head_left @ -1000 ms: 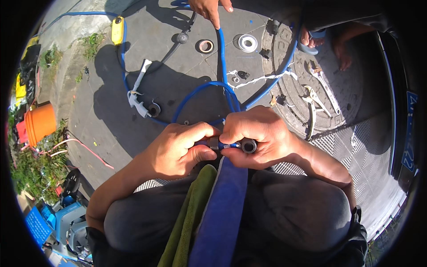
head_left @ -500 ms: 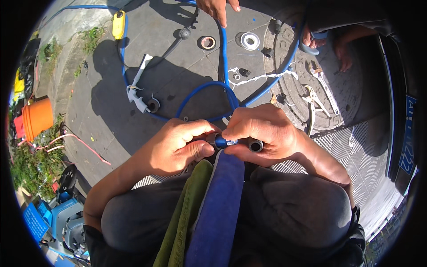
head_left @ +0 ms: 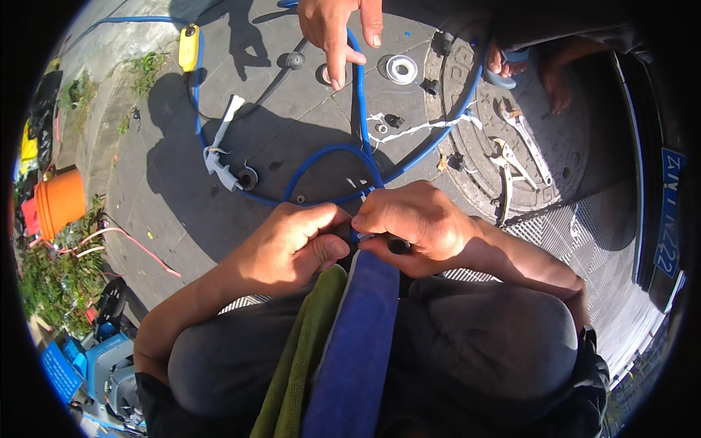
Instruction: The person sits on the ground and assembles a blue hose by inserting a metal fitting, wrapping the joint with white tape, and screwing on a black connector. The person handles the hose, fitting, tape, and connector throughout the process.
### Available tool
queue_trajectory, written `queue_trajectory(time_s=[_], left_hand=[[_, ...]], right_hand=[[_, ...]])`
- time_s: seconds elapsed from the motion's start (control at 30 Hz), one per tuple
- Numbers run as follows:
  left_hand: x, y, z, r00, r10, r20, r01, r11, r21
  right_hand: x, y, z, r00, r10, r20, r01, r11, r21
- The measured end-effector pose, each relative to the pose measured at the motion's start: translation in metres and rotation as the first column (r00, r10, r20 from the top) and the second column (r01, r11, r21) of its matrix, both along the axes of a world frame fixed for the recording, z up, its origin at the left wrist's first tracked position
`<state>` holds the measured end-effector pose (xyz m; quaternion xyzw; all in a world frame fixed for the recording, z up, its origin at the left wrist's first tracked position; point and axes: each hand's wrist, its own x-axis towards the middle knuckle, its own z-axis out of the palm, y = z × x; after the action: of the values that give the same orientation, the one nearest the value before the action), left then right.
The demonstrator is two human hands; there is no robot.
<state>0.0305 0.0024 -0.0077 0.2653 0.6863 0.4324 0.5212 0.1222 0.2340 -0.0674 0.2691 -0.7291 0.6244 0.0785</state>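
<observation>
My left hand (head_left: 310,244) and my right hand (head_left: 416,228) meet in front of my knees, fingers closed in a pinch. Between their fingertips shows a short bit of blue hose (head_left: 355,236), mostly hidden. Beneath my right fingers pokes the round, dark open end of a pipe fitting (head_left: 398,246). What my left fingertips grip is largely covered. Right below the hands, a purple towel (head_left: 358,328) and a green towel (head_left: 310,358) hang down toward me. Loops of blue hose (head_left: 361,95) lie on the paving beyond.
Another person's hand (head_left: 336,33) reaches in from the far side. A white tape roll (head_left: 401,69), pliers (head_left: 513,164) and a wrench (head_left: 529,142) lie ahead and right. A white-wrapped nozzle (head_left: 219,164) lies left, an orange bucket (head_left: 60,204) farther left. A vehicle's edge (head_left: 635,182) stands right.
The other person's hand has come nearer, over the small tape roll. My hands have shifted slightly, and less of the blue hose shows between them. The fitting's end has tilted and moved left.
</observation>
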Motion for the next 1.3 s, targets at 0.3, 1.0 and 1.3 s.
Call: queue_trajectory(time_s=[0.3,1.0,1.3], left_hand=[[-0.003,0.001,-0.001,0.953,0.096,0.287,-0.069,0.992,-0.102],[-0.018,0.009,-0.029,0.868,-0.484,-0.109,0.488,0.873,0.019],[-0.009,0.062,-0.011,0.865,-0.485,0.127,0.498,0.86,-0.11]], right_hand=[[-0.006,0.005,-0.003,0.999,0.012,-0.032,-0.011,1.0,0.02],[0.048,0.036,-0.004,0.982,0.107,0.153,-0.133,0.976,0.174],[0.034,0.034,-0.007,0.987,-0.006,-0.163,0.07,0.92,0.385]])
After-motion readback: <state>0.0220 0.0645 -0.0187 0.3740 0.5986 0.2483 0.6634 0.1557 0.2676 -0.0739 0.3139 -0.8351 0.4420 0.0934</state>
